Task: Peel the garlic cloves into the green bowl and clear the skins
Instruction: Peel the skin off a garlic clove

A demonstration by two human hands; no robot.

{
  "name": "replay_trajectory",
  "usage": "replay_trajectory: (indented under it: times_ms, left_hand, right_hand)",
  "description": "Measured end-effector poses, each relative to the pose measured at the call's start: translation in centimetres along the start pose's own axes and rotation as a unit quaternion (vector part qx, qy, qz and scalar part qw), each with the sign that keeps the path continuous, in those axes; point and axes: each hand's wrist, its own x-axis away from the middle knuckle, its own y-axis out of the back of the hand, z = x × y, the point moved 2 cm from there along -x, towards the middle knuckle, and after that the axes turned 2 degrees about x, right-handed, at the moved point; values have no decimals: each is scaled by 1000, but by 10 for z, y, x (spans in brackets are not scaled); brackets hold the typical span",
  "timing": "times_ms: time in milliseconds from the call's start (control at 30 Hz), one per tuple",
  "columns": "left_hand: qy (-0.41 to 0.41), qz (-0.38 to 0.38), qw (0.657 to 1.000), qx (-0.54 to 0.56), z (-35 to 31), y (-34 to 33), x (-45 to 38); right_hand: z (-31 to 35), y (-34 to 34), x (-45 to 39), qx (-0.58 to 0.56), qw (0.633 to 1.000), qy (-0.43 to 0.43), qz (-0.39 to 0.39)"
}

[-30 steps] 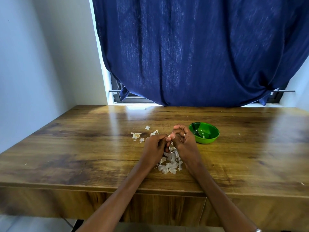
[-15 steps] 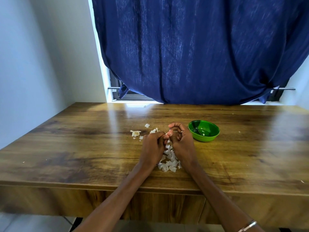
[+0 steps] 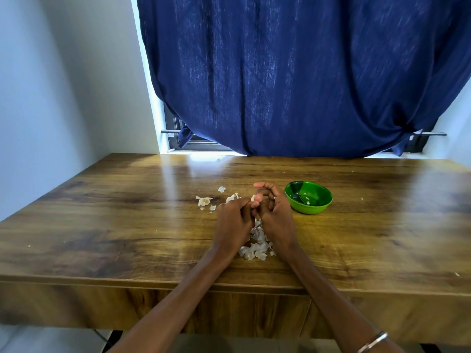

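Peeling garlic beside the bowl (image 3: 308,197).
Left hand (image 3: 233,224) and right hand (image 3: 275,212) both pinch one clove (image 3: 253,197); skins (image 3: 256,244) beneath.

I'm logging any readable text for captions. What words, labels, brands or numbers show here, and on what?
None can be read. The green plastic bowl, the wooden table, the dark blue curtain and the metal bracelet on the right wrist bear no visible lettering, nor do the white garlic skins.

bowl (image 3: 308,197) right of hands | skins (image 3: 257,244) between wrists | table (image 3: 102,225) beneath
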Motion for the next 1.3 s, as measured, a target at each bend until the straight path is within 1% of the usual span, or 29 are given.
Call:
replay_trajectory:
  times_ms: [67, 167, 400, 467, 567, 667, 800, 967, 1133, 1200, 1300]
  left_hand:
    - [-12, 3, 1000, 14, -6, 1, 0]
    - [-9, 0, 1000, 23, -5, 0, 0]
    - [4, -33, 998, 62, 0, 3, -1]
    - [24, -48, 995, 83, 0, 6, -1]
    - [82, -50, 984, 148, 6, 7, -3]
    - [128, -61, 969, 201, 11, 8, -3]
    - [136, -54, 965, 216, 10, 8, -3]
    - [144, -46, 962, 229, 8, 11, -2]
    - [162, -47, 956, 240, 6, 12, -1]
    - [181, -47, 951, 247, 7, 12, -2]
    - [228, -40, 934, 271, 10, 11, -2]
  right_hand:
    - [1, 0, 0, -30, 1000, -9, -4]
    - [3, 1, 0, -59, 998, -20, -3]
    - [3, 2, -1, -56, 998, -27, -3]
    - [4, 3, -1, -45, 999, -22, -1]
    - [3, 4, -1, -11, 1000, -7, -2]
    - [4, 6, 0, -24, 1000, -3, -12]
    - [8, 9, 2, -15, 999, 20, -20]
    - [9, 11, 2, 26, 998, 36, -43]
    - [11, 12, 4, 66, 993, 78, -59]
    - [11, 10, 4, 80, 992, 88, -51]
    - [10, 9, 4, 83, 992, 86, -41]
